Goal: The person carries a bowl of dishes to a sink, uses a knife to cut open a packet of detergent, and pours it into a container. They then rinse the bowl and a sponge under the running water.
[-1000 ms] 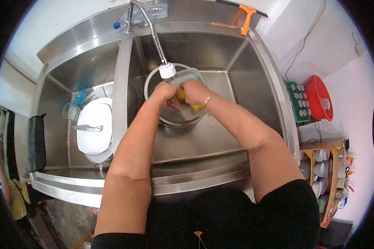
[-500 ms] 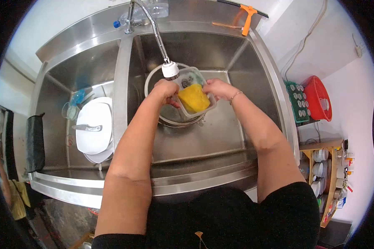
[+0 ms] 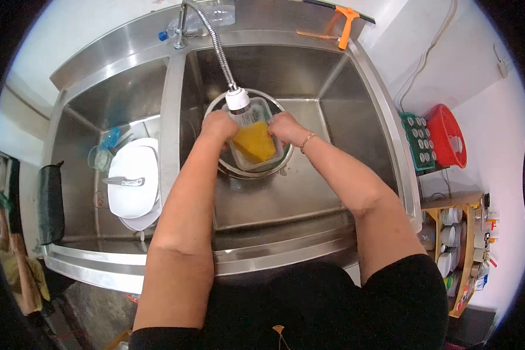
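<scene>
A clear plastic container (image 3: 261, 160) with a yellow sponge (image 3: 254, 142) inside it is held over a round steel bowl (image 3: 277, 166) in the right sink basin. My left hand (image 3: 217, 126) grips the container's left edge. At its right edge, my right hand (image 3: 286, 128) holds on; a thin bracelet circles that wrist. The white faucet spray head (image 3: 237, 99) hangs just above the container's far end.
The left basin holds white plates (image 3: 133, 178) with a knife (image 3: 124, 181) on top and a glass (image 3: 98, 156). An orange-handled squeegee (image 3: 345, 23) lies behind the sink. A red basket (image 3: 448, 137) and a wooden shelf of dishes (image 3: 458, 245) stand at the right.
My right hand left the sponge, moved to the container's right rim, then drew back toward the left hand. The container shifted slightly left, under the spray head.
</scene>
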The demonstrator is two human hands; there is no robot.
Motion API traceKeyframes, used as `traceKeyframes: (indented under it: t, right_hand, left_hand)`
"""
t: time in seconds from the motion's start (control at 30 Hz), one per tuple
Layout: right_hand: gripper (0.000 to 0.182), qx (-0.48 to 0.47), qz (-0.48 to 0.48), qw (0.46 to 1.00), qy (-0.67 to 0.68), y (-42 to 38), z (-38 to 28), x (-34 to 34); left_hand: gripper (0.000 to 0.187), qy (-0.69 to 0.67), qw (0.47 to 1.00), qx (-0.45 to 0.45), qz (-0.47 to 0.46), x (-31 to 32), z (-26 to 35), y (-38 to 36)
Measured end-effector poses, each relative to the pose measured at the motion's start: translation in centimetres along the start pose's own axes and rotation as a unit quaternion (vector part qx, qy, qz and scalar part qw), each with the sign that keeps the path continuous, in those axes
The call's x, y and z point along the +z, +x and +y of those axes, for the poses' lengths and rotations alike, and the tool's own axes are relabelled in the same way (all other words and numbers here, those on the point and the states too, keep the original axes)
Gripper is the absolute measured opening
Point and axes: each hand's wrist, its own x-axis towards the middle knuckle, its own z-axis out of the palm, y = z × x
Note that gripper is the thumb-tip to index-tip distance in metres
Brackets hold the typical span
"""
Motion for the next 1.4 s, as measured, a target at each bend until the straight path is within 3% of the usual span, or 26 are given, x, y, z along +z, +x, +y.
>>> traceKeyframes:
  t: [0.1, 0.13, 0.2, 0.27, 0.3, 0.33, 0.37, 0.43, 0.53, 0.6, 0.67, 0.7, 0.77, 0.8, 0.87, 0.9, 0.93, 0.97, 1.1, 1.17, 1.2, 1.27, 1.3, 1.37, 1.4]
  right_hand:
    - [0.016, 0.032, -0.01, 0.999, -0.009, 0.5, -1.0, 0.8]
    - [0.018, 0.073, 0.026, 0.996, -0.032, 0.2, -1.5, 0.9]
    - [0.021, 0.113, 0.061, 0.99, -0.055, -1.2, -4.3, 0.4]
    - [0.034, 0.028, 0.218, 0.955, -0.201, -3.1, -7.8, -0.2]
    - [0.034, 0.03, 0.218, 0.954, -0.202, -3.4, -8.8, -0.4]
    - [0.038, 0.019, 0.104, 0.966, -0.235, -3.6, -9.6, -0.4]
    - [0.043, 0.007, -0.01, 0.964, -0.264, -3.8, -10.0, -0.3]
    - [0.043, 0.012, 0.014, 0.966, -0.259, -4.1, -8.9, 0.9]
    - [0.045, -0.007, 0.051, 0.961, -0.273, -3.1, -7.6, 1.8]
    - [0.047, -0.026, 0.068, 0.954, -0.29, -2.7, -7.5, 0.5]
    - [0.052, -0.047, -0.087, 0.97, -0.222, -2.7, -8.8, -2.3]
    - [0.052, -0.048, -0.089, 0.97, -0.222, -2.6, -8.3, -3.0]
    - [0.057, -0.038, 0.127, 0.978, -0.161, -2.7, -7.0, -4.7]
    - [0.057, -0.037, 0.126, 0.978, -0.161, -3.1, -7.1, -5.5]
    - [0.051, 0.108, 0.106, 0.969, -0.198, -3.9, -7.0, -7.0]
    - [0.051, 0.108, 0.108, 0.968, -0.198, -4.1, -6.1, -7.2]
    - [0.046, 0.186, 0.023, 0.982, 0.019, -4.1, -4.9, -6.8]
    - [0.042, 0.252, -0.065, 0.936, 0.235, -4.1, -4.5, -6.7]
    - [0.03, 0.253, -0.09, 0.942, 0.204, -6.8, -3.4, -7.2]
    - [0.023, 0.268, -0.075, 0.96, 0.037, -8.7, -4.3, -8.8]
    - [0.023, 0.267, -0.076, 0.96, 0.038, -9.5, -2.4, -9.3]
    - [0.019, 0.049, -0.089, 0.994, 0.024, -10.8, 2.4, -9.7]
    - [0.019, 0.051, -0.09, 0.994, 0.025, -11.5, 1.4, -10.1]
    - [0.017, 0.258, -0.017, 0.938, 0.23, -13.3, -0.4, -11.2]
    - [0.017, 0.261, -0.017, 0.937, 0.231, -13.7, 0.1, -11.6]
  left_hand:
    - [0.016, 0.094, 0.995, 0.025, -0.029, 0.8, -1.3, 2.7]
    - [0.015, 0.148, 0.987, 0.04, -0.05, 1.2, -1.5, 3.3]
    - [0.018, 0.13, 0.989, 0.068, -0.026, 2.5, -1.7, 3.8]
    - [0.022, 0.112, 0.989, 0.1, -0.003, 3.1, -1.6, 3.4]
    - [0.024, -0.012, 0.998, 0.05, 0.023, 3.3, -1.4, 2.8]
    - [0.025, -0.135, 0.99, -0.003, 0.049, 3.4, -1.3, 2.4]
    - [0.025, -0.134, 0.99, -0.002, 0.048, 3.7, -1.3, 2.3]
    - [0.028, -0.231, 0.972, -0.005, 0.042, 4.0, -1.2, 2.5]
    - [0.028, -0.255, 0.965, 0.023, 0.052, 5.2, -2.6, 5.4]
    - [0.027, -0.252, 0.967, 0.009, 0.034, 3.8, -0.9, 2.3]
    - [0.027, -0.252, 0.967, -0.01, 0.022, 3.0, -0.6, 1.2]
    - [0.026, -0.225, 0.974, 0.002, 0.028, 3.0, -0.8, 1.5]
    - [0.026, -0.201, 0.979, 0.013, 0.034, 2.9, -0.8, 1.9]
    - [0.026, -0.238, 0.971, 0.013, 0.012, 2.8, -0.7, 2.1]
    - [0.026, -0.273, 0.962, 0.016, -0.011, 2.8, -0.4, 1.9]
    - [0.026, -0.316, 0.947, 0.022, -0.055, 2.7, -0.4, 1.8]
    - [0.026, -0.358, 0.928, 0.026, -0.098, 2.6, -0.6, 1.7]
    - [0.026, -0.359, 0.928, 0.027, -0.097, 2.5, -0.9, 1.7]
    - [0.027, -0.333, 0.918, 0.091, -0.195, 3.5, -0.9, 0.9]
    - [0.028, -0.314, 0.912, 0.104, -0.241, 3.3, 0.0, 0.0]
    - [0.028, -0.321, 0.9, 0.107, -0.275, 2.9, 0.4, -0.8]
    - [0.029, -0.327, 0.886, 0.109, -0.31, 2.2, 0.5, -1.3]
    - [0.029, -0.297, 0.905, 0.12, -0.281, 1.9, 0.2, -1.0]
    - [0.026, -0.222, 0.939, 0.128, -0.23, 1.6, -0.4, -0.4]
    - [0.026, -0.221, 0.939, 0.127, -0.233, 1.7, -0.4, 0.2]
